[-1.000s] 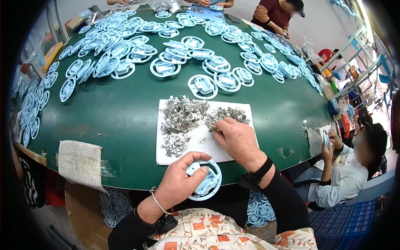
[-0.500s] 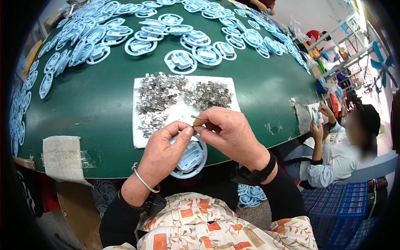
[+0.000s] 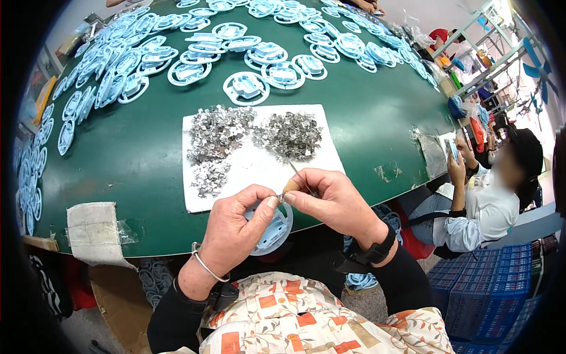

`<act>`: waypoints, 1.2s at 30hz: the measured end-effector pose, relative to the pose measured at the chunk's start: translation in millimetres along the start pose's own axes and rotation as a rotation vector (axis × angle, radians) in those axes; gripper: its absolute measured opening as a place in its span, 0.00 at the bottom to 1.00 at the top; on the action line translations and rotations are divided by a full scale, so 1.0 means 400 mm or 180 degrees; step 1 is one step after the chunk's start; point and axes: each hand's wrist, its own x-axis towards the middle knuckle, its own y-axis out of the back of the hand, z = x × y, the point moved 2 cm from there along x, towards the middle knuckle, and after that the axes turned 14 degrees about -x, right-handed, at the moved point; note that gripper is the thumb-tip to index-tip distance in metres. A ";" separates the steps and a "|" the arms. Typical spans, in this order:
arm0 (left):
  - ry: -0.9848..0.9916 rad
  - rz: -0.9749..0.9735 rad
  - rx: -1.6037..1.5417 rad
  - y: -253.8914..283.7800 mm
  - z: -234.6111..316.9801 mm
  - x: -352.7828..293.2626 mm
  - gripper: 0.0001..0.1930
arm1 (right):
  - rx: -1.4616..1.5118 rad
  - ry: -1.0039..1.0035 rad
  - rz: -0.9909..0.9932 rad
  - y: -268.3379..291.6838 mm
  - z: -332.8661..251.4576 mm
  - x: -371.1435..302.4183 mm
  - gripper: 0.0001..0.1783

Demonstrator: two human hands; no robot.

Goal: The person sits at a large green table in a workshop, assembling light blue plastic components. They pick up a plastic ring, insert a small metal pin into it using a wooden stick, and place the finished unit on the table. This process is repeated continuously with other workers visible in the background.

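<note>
My left hand [image 3: 239,224] pinches a small metal piece [image 3: 281,199] between thumb and index finger. My right hand [image 3: 336,200] closes on the same spot, its fingertips meeting the left ones. A thin metal tool like tweezers [image 3: 296,171] sticks up from the right hand's fingers, and a tan cover sits on one fingertip. Below the hands, at the table edge, is a round light-blue plastic part [image 3: 272,235], partly hidden by the left hand. Just beyond lies a white foam board [image 3: 247,183] bearing a silvery metal heap [image 3: 218,133] and a darker one [image 3: 293,135].
Many light-blue plastic parts [image 3: 246,87] cover the far and left side of the green table [image 3: 377,130]. A cloth pad [image 3: 94,230] is taped to the front left edge. At the right sits a co-worker [image 3: 486,200] holding a blue part; blue crates [image 3: 489,289] stand below.
Both hands have shifted slightly right and toward me. The thin tool, lying flat across the right fingers before, now points upward. The view has tilted a little.
</note>
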 end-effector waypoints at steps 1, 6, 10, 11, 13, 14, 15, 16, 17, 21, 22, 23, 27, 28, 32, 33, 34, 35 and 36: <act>0.0011 -0.0020 0.0093 -0.003 -0.001 0.001 0.09 | 0.0111 -0.0029 -0.0044 0.001 0.009 -0.007 0.07; 0.0007 -0.0116 0.0239 -0.010 0.001 0.002 0.10 | 0.0316 -0.0210 -0.0140 -0.007 0.030 -0.018 0.07; 0.0274 -0.0229 -0.0054 -0.005 -0.008 -0.005 0.11 | 0.0425 -0.0257 -0.0006 -0.002 0.030 -0.031 0.06; 0.0343 -0.0183 -0.0255 -0.002 -0.014 -0.008 0.11 | 0.0313 -0.0260 0.0047 0.003 0.026 -0.036 0.06; 0.0517 -0.0084 -0.0505 0.005 -0.021 -0.010 0.13 | 0.0023 -0.0198 0.0144 0.009 0.016 -0.049 0.05; 0.0623 -0.0029 -0.0554 0.009 -0.024 -0.010 0.14 | -0.0155 -0.0133 0.0189 0.010 0.010 -0.059 0.04; 0.0729 0.0027 -0.0603 0.013 -0.027 -0.009 0.15 | -0.0332 -0.0068 0.0233 0.007 0.005 -0.067 0.03; 0.0672 0.0062 -0.0528 0.015 -0.034 -0.010 0.16 | -0.0577 0.0058 0.0355 0.001 0.002 -0.072 0.02; 0.0688 0.0104 -0.0540 0.015 -0.034 -0.011 0.16 | -0.0787 0.0216 0.0404 -0.005 0.003 -0.075 0.03; 0.0438 0.0295 -0.0459 0.005 -0.036 -0.016 0.15 | -0.1434 0.0659 0.0556 -0.026 -0.002 -0.080 0.06; 0.0294 0.0349 -0.0393 0.003 -0.036 -0.016 0.15 | -0.1540 0.0730 0.0587 -0.031 -0.002 -0.078 0.06; 0.0302 0.0363 -0.0348 0.003 -0.035 -0.017 0.15 | -0.1645 0.0803 0.0618 -0.035 -0.002 -0.076 0.06; 0.0299 0.0390 -0.0170 -0.002 -0.010 -0.017 0.15 | -0.2162 0.0923 0.0716 -0.043 -0.003 -0.072 0.06; 0.0293 0.0401 -0.0119 -0.005 -0.004 -0.017 0.15 | -0.2292 0.0940 0.0741 -0.047 -0.007 -0.071 0.07; 0.0206 0.0384 0.0126 -0.016 0.000 -0.017 0.14 | -0.2759 0.0932 0.0771 -0.057 -0.025 -0.069 0.07; 0.0195 0.0395 0.0159 -0.016 0.000 -0.016 0.14 | -0.2703 0.0861 0.0762 -0.056 -0.024 -0.068 0.07; 0.0173 0.0408 0.0192 -0.015 0.001 -0.014 0.14 | -0.2653 0.0800 0.0758 -0.054 -0.026 -0.067 0.07; 0.0179 0.0403 0.0199 -0.014 0.001 -0.014 0.14 | -0.2602 0.0738 0.0754 -0.053 -0.026 -0.066 0.08; 0.0186 0.0398 0.0207 -0.013 0.000 -0.014 0.14 | -0.2521 0.0693 0.0702 -0.052 -0.024 -0.066 0.08</act>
